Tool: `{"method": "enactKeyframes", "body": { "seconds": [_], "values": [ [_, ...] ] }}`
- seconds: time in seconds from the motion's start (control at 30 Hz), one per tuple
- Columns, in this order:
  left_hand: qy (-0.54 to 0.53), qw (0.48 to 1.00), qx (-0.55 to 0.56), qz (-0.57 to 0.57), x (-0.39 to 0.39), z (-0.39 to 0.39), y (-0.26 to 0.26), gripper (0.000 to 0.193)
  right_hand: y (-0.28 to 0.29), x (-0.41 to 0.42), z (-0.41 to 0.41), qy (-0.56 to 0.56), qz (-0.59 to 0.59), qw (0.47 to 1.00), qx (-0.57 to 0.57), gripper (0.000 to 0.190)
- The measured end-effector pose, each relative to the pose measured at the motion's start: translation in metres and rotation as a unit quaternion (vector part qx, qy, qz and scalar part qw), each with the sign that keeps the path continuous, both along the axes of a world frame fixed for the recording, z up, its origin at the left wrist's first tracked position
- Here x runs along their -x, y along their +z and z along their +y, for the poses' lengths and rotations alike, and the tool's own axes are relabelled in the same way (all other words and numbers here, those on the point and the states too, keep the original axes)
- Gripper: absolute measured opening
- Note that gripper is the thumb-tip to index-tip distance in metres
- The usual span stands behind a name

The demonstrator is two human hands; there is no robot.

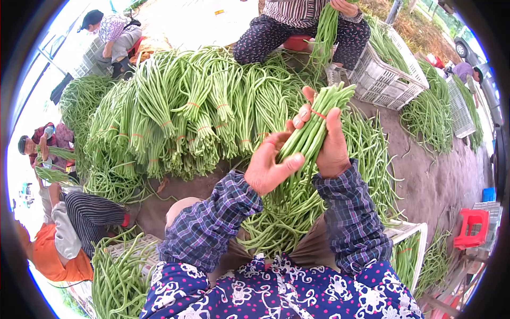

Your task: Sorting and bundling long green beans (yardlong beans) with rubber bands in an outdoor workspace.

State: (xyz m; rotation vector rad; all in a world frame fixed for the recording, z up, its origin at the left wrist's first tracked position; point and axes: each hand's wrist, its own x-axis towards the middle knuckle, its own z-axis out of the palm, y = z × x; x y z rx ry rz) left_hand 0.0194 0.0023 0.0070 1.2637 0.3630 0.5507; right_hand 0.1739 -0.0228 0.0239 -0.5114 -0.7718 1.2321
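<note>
A bunch of green yardlong beans (318, 127) is held up in front of me, its cut ends pointing away. Around it, near those ends, runs a red rubber band (318, 114). My right hand (332, 145) grips the bunch from the right, thumb along its side. On the left side my left hand (275, 159) curves against the beans, thumb extended; some of its fingers are behind the bunch. The long tails of the beans hang down over a pile of loose yardlong beans (287, 227) between my knees.
Banded bean bunches (191, 115) lie heaped ahead and to the left. A white plastic crate (390, 79) with beans stands at far right, another crate (420, 247) by my right knee. A red plastic stool (472, 229) is at right. Several people sit around, one person (299, 32) opposite holding beans.
</note>
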Motion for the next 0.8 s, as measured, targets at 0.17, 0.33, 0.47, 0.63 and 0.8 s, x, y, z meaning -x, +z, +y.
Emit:
{"method": "enactKeyframes", "body": {
  "seconds": [0.17,0.33,0.47,0.63,0.8],
  "values": [
    [0.315,0.842,-0.433,0.061,0.005,0.003,0.007,0.041,-0.007,-0.008,0.003,-0.044,0.037,0.998,0.000,0.086],
    [0.277,0.825,-0.478,0.116,-0.001,-0.003,0.015,0.021,-0.005,-0.007,0.003,-0.043,0.033,0.998,0.009,0.086],
    [0.254,0.842,-0.462,0.116,0.000,-0.001,0.017,0.026,-0.008,-0.003,0.006,-0.071,0.034,0.997,0.025,0.088],
    [0.238,0.878,-0.388,0.150,-0.003,-0.002,0.011,0.032,-0.005,-0.003,0.003,-0.086,-0.070,0.994,0.005,0.091],
    [0.245,0.829,-0.487,0.127,-0.002,0.001,0.016,0.020,-0.012,-0.003,0.003,-0.068,-0.054,0.996,-0.014,0.094]
  ]
}}
